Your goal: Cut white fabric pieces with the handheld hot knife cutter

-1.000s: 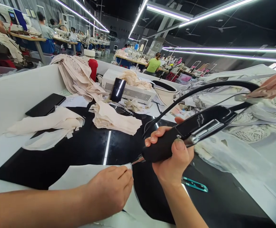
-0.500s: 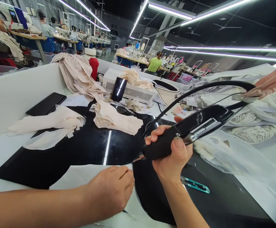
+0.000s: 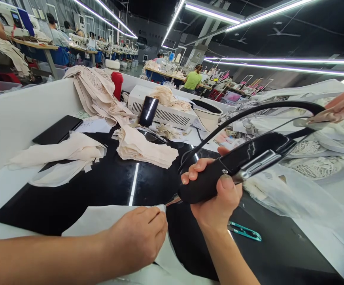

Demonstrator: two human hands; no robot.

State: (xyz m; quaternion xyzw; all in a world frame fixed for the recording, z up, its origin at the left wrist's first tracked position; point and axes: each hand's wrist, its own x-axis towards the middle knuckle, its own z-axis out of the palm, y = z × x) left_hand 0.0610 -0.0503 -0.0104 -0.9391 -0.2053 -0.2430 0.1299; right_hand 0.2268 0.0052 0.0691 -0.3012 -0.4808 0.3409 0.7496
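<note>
My right hand [image 3: 216, 194] is wrapped round the black handle of a corded cutting tool [image 3: 240, 158]. Its metal tip touches the corner of a white fabric piece [image 3: 97, 219] on the glossy black table top [image 3: 106, 182]. My left hand [image 3: 139, 237] lies on that white piece with fingers curled, pinching its edge right beside the tool tip. The tool's black cable [image 3: 258, 109] arcs up to the right.
A stack of beige fabric pieces [image 3: 144, 148] lies behind the tool, more beige cloth [image 3: 65, 152] at left beside a black phone [image 3: 57, 130]. Teal thread snips [image 3: 244, 231] rest right of my wrist. A white machine box [image 3: 160, 109], white bowl [image 3: 206, 114] and lace pieces [image 3: 314, 162] stand beyond. Another person's hand [image 3: 341, 105] at far right.
The right hand and tool dipped slightly and rose back; the tip stays at the white fabric's corner. The left hand has hardly moved.
</note>
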